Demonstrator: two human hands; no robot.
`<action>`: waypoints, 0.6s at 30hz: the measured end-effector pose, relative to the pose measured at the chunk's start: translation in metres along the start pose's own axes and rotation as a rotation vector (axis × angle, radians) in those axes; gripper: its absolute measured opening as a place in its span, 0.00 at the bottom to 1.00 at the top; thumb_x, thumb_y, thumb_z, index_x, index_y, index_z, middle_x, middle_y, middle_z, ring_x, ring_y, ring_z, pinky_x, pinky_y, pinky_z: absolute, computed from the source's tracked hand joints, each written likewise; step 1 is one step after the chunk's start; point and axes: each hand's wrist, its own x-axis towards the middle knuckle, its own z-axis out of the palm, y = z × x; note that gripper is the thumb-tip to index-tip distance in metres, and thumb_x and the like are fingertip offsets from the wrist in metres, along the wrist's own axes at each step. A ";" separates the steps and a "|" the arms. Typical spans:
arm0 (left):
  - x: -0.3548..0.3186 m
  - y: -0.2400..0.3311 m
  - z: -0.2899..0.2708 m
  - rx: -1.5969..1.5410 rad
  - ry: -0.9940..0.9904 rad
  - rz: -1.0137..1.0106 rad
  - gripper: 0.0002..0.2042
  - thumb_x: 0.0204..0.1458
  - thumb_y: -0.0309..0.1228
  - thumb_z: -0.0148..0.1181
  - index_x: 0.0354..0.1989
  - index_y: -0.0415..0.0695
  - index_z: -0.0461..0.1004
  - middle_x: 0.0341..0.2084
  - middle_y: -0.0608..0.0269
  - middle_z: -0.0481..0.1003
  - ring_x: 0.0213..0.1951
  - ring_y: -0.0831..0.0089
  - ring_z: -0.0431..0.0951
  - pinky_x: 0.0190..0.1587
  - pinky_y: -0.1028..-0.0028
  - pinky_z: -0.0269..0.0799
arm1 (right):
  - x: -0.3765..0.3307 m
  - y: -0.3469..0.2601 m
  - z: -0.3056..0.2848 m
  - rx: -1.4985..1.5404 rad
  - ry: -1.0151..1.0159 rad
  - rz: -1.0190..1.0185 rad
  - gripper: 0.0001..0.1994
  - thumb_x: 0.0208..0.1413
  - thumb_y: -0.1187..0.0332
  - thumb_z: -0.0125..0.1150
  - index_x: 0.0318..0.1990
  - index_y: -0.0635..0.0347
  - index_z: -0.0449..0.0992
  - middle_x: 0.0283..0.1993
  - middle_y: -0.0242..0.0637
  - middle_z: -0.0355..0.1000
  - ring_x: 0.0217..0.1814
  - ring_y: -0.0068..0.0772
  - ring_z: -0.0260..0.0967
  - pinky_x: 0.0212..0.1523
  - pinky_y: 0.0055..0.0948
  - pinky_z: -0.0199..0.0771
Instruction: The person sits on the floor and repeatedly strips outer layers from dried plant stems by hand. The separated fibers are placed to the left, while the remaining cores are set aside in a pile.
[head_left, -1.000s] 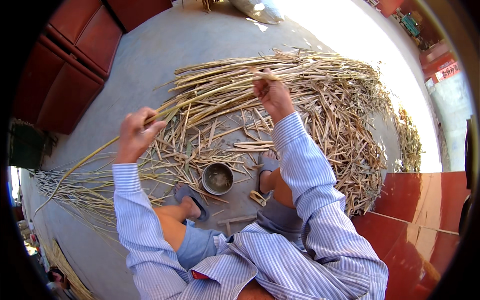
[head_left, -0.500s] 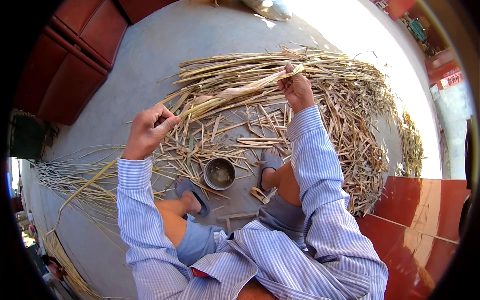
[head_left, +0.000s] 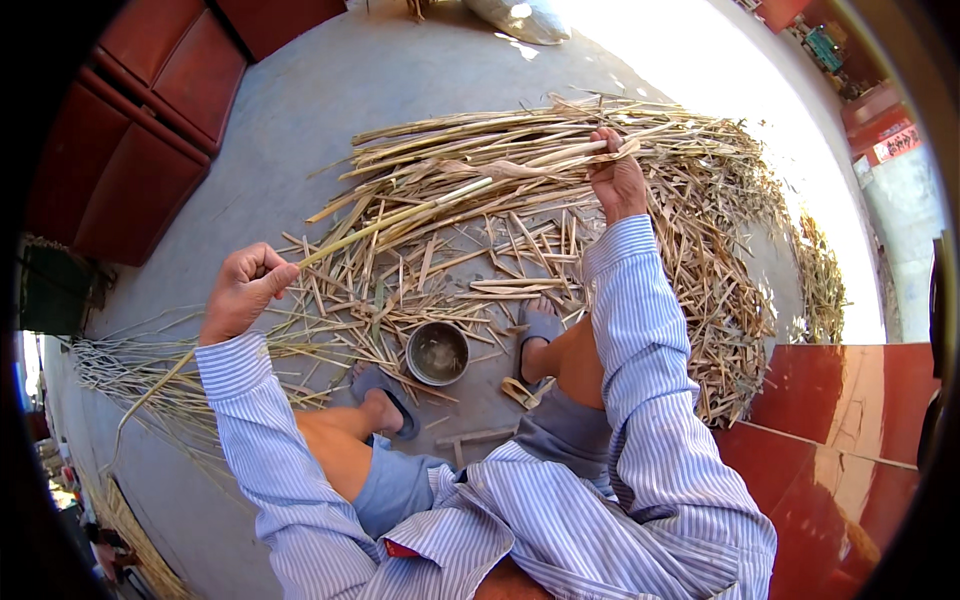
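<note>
Right hand (head_left: 617,180) reached farther — pale reed stalk (head_left: 420,212) stretched straight, left hand (head_left: 240,292) gripping.

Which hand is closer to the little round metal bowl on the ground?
Left. The left hand grips a long stalk left of the bowl, slightly above. The right hand is farther, up over the straw pile.

Your long-sleeved cotton shirt (head_left: 640,400) has blue and white stripes; the dry split cane stalks (head_left: 520,190) are pale yellow; the concrete floor (head_left: 300,130) is grey.
</note>
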 end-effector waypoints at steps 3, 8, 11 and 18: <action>-0.005 -0.003 -0.007 0.024 0.002 -0.115 0.09 0.53 0.31 0.66 0.28 0.40 0.74 0.19 0.70 0.72 0.22 0.85 0.68 0.24 0.81 0.61 | 0.000 -0.003 -0.015 -0.110 0.203 -0.021 0.08 0.61 0.68 0.59 0.45 0.58 0.72 0.39 0.33 0.78 0.41 0.30 0.78 0.38 0.28 0.80; 0.026 0.025 0.062 0.153 0.034 0.224 0.09 0.51 0.30 0.66 0.28 0.37 0.77 0.17 0.65 0.74 0.22 0.79 0.72 0.24 0.74 0.65 | -0.029 0.037 0.034 -0.194 0.087 0.155 0.09 0.61 0.65 0.60 0.43 0.58 0.74 0.40 0.34 0.78 0.43 0.28 0.77 0.39 0.25 0.79; 0.040 0.031 0.085 0.330 0.140 0.352 0.08 0.50 0.29 0.65 0.28 0.37 0.77 0.16 0.60 0.73 0.20 0.76 0.72 0.24 0.72 0.65 | -0.043 0.048 0.057 -0.162 -0.033 0.179 0.08 0.61 0.65 0.60 0.43 0.58 0.74 0.41 0.35 0.78 0.44 0.30 0.77 0.42 0.29 0.80; 0.015 0.000 0.040 0.249 0.060 0.045 0.07 0.50 0.26 0.64 0.25 0.36 0.76 0.15 0.63 0.73 0.20 0.80 0.69 0.23 0.76 0.62 | -0.014 0.019 -0.002 -0.269 0.192 0.126 0.08 0.61 0.66 0.61 0.44 0.58 0.74 0.38 0.34 0.79 0.41 0.29 0.78 0.39 0.27 0.77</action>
